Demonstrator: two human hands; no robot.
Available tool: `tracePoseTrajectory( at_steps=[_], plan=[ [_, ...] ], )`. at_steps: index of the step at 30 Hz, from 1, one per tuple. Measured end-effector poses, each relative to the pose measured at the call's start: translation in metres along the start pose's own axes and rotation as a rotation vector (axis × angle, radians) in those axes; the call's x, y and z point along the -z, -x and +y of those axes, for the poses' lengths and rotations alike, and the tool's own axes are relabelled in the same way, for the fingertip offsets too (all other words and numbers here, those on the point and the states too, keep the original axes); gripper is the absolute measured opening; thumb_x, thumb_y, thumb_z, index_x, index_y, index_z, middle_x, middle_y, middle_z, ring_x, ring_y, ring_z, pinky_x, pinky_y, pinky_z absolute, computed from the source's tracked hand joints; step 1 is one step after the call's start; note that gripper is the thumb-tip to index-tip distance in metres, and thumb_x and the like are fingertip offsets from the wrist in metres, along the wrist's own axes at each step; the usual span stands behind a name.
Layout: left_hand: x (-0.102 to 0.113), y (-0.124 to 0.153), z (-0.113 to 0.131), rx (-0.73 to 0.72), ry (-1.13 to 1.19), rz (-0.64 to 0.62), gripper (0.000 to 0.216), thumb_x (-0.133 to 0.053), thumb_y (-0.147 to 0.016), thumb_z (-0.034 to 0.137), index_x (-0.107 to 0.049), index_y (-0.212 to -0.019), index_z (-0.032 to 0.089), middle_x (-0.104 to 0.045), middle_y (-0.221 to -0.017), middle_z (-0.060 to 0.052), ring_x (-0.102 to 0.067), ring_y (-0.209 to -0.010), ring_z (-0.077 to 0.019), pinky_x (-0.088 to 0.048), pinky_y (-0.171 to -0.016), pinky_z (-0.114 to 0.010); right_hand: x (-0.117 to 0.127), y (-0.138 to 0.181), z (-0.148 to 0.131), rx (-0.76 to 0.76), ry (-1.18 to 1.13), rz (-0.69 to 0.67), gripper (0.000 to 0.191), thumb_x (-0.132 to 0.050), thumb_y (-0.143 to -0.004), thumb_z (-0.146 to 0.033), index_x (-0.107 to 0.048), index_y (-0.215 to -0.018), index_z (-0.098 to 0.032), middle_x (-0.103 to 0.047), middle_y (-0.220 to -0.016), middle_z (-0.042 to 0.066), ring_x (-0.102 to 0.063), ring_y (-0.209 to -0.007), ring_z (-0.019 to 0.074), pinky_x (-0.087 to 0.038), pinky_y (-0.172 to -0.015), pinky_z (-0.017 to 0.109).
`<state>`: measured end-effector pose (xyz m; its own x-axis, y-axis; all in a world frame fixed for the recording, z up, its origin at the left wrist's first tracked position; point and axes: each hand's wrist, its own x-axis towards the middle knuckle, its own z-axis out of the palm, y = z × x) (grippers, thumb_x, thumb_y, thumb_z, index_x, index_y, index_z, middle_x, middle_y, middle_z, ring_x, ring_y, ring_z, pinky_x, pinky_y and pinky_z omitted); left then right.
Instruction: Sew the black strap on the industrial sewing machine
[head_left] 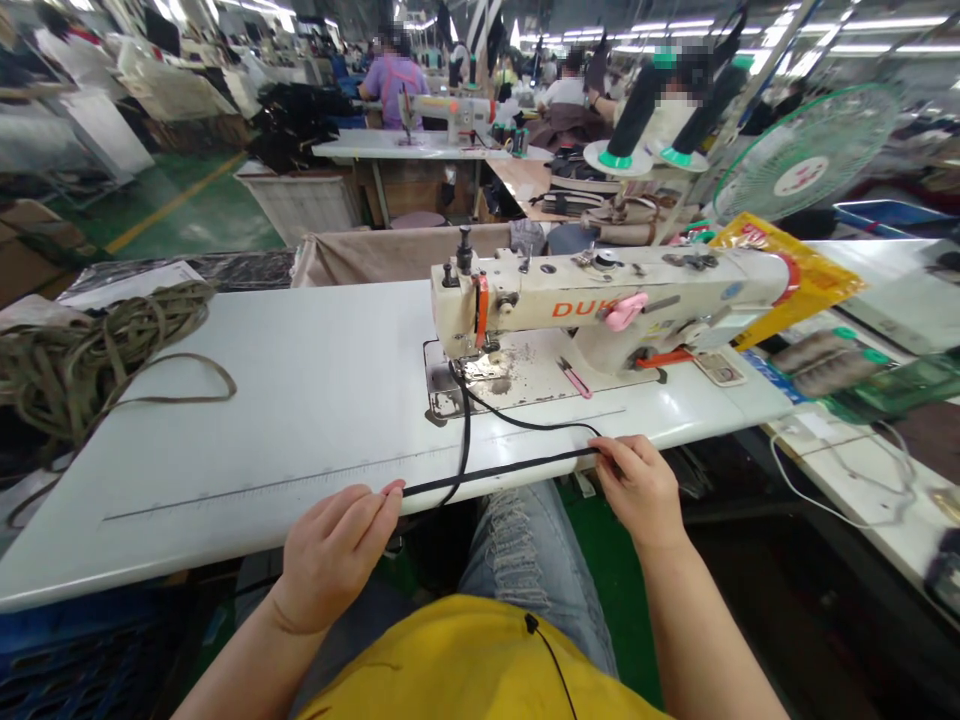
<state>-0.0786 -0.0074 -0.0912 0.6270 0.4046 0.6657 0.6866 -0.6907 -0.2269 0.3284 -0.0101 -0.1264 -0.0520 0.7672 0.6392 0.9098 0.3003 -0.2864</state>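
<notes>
A narrow black strap point(510, 468) is stretched between my two hands along the front edge of the white sewing table point(300, 380). My left hand point(345, 545) pinches it at the left, near the edge. At the right, the fingers of my right hand point(637, 485) are closed on the same strap. From my right hand the strap curves back to the needle area of the sewing machine point(517, 300). Another length runs from there down over the table edge, crossing the stretched part. Thread snips point(574, 378) with pink handles lie on the machine bed, apart from my hands.
A pile of olive webbing point(105, 350) lies at the table's left end. Black thread cones point(634, 115) stand behind the machine, near a green fan point(810, 150). Grey thread spools point(832, 362) lie at the right. A person in purple point(394, 85) sits farther back.
</notes>
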Motion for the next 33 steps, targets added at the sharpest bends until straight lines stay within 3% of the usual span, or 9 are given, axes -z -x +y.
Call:
tracePoseTrajectory(
  at_steps=[8, 11, 15, 18, 21, 24, 30, 33],
  plan=[
    [-0.003, 0.006, 0.000, 0.027, 0.032, -0.036, 0.020, -0.066, -0.095, 0.004, -0.067, -0.115, 0.009, -0.068, -0.084, -0.006, -0.064, -0.079, -0.0204, -0.051, -0.071, -0.034, 0.000, 0.001, 0.000, -0.021, -0.001, 0.013, 0.019, -0.061, -0.097, -0.018, -0.075, -0.109, -0.021, -0.064, -0.088, 0.004, -0.066, -0.076, 0.0179, -0.057, -0.073, 0.031],
    [-0.008, 0.008, -0.003, 0.224, 0.200, -0.183, 0.012, -0.060, -0.100, 0.013, -0.070, -0.107, 0.016, -0.066, -0.085, -0.005, -0.064, -0.080, -0.0199, -0.051, -0.074, -0.033, 0.003, -0.001, 0.003, -0.093, -0.095, -0.074, 0.018, -0.060, -0.097, -0.021, -0.076, -0.106, -0.023, -0.064, -0.087, 0.004, -0.066, -0.077, 0.0184, -0.057, -0.075, 0.032],
    [-0.010, 0.009, -0.018, 0.561, 0.676, -0.485, 0.015, -0.063, -0.099, 0.030, -0.071, -0.089, 0.022, -0.068, -0.088, -0.002, -0.065, -0.079, -0.0174, -0.051, -0.073, -0.027, 0.016, -0.007, 0.009, -0.153, -0.351, -0.313, 0.016, -0.063, -0.095, -0.030, -0.078, -0.096, -0.024, -0.069, -0.089, 0.005, -0.069, -0.083, 0.0199, -0.058, -0.077, 0.033],
    [-0.002, 0.014, -0.034, 0.649, 0.927, -0.682, 0.020, -0.064, -0.098, 0.038, -0.075, -0.090, 0.024, -0.070, -0.088, -0.003, -0.066, -0.082, -0.0188, -0.051, -0.077, -0.027, 0.029, -0.011, 0.012, -0.205, -0.487, -0.498, 0.023, -0.066, -0.095, -0.042, -0.078, -0.090, -0.022, -0.072, -0.091, 0.008, -0.070, -0.087, 0.0223, -0.059, -0.081, 0.036],
    [0.009, 0.021, -0.051, 0.729, 1.030, -0.719, 0.027, -0.062, -0.098, 0.044, -0.076, -0.088, 0.023, -0.071, -0.086, -0.003, -0.066, -0.082, -0.0197, -0.049, -0.077, -0.026, 0.040, -0.012, 0.017, -0.252, -0.576, -0.566, 0.033, -0.068, -0.093, -0.052, -0.078, -0.084, -0.022, -0.073, -0.093, 0.010, -0.070, -0.094, 0.0257, -0.058, -0.088, 0.039],
    [0.018, 0.028, -0.066, 0.836, 1.064, -0.640, 0.032, -0.063, -0.096, 0.047, -0.073, -0.080, 0.021, -0.066, -0.077, -0.003, -0.062, -0.075, -0.0194, -0.046, -0.070, -0.025, 0.045, -0.010, 0.026, -0.308, -0.647, -0.490, 0.037, -0.068, -0.093, -0.054, -0.074, -0.077, -0.021, -0.072, -0.090, 0.010, -0.069, -0.097, 0.0274, -0.057, -0.089, 0.039],
    [0.031, 0.037, -0.080, 1.038, 1.131, -0.430, 0.037, -0.063, -0.095, 0.048, -0.063, -0.071, 0.020, -0.055, -0.072, -0.001, -0.050, -0.072, -0.0180, -0.040, -0.067, -0.024, 0.035, -0.002, 0.044, -0.577, -0.798, -0.088, 0.041, -0.077, -0.082, -0.059, -0.067, -0.072, -0.021, -0.067, -0.084, 0.007, -0.067, -0.100, 0.0304, -0.054, -0.092, 0.043],
    [0.033, 0.038, -0.077, 1.115, 1.162, -0.370, 0.036, -0.065, -0.093, 0.047, -0.062, -0.070, 0.020, -0.052, -0.071, -0.001, -0.047, -0.071, -0.0178, -0.038, -0.067, -0.025, 0.030, -0.001, 0.044, -0.698, -0.898, 0.026, 0.042, -0.084, -0.073, -0.059, -0.067, -0.068, -0.021, -0.063, -0.078, 0.005, -0.067, -0.098, 0.0302, -0.057, -0.090, 0.043]
  ],
)
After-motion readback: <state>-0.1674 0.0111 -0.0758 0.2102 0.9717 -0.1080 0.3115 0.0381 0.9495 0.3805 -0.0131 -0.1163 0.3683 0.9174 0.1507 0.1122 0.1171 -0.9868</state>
